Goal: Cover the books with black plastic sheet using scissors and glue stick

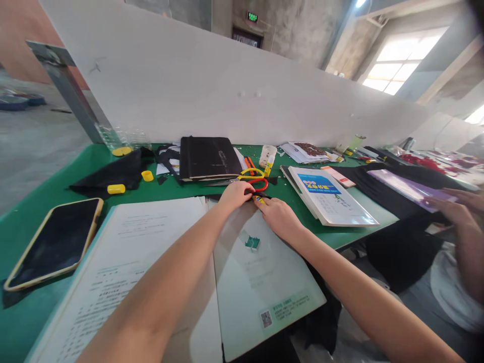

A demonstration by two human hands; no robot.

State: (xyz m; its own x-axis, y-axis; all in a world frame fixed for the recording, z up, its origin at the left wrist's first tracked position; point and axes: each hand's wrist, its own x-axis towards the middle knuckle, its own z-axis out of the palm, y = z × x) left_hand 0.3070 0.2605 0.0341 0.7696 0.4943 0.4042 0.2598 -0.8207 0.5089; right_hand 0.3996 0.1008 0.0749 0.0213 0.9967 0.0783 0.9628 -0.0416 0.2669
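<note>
An open book (264, 272) lies in front of me, its pale green back cover turned up on the right and a printed page on the left. Black cloth (321, 322) shows beneath the cover and along its far edge. At that far edge my left hand (236, 195) is closed, its fingertips against the dark cloth strip. Beside it, my right hand (282, 216) grips a small yellow glue stick (259, 200), mostly hidden by the fingers. Just beyond both hands lie scissors (252, 175) with yellow and red handles.
A phone (56, 242) lies at left, near yellow caps (116, 189) and black cloth scraps (113, 171). Behind the scissors are a black-covered book (212, 157) and another glue stick (269, 166). Stacked books (328, 196) stand right; a co-worker's hands (449, 206) touch a purple book (408, 187).
</note>
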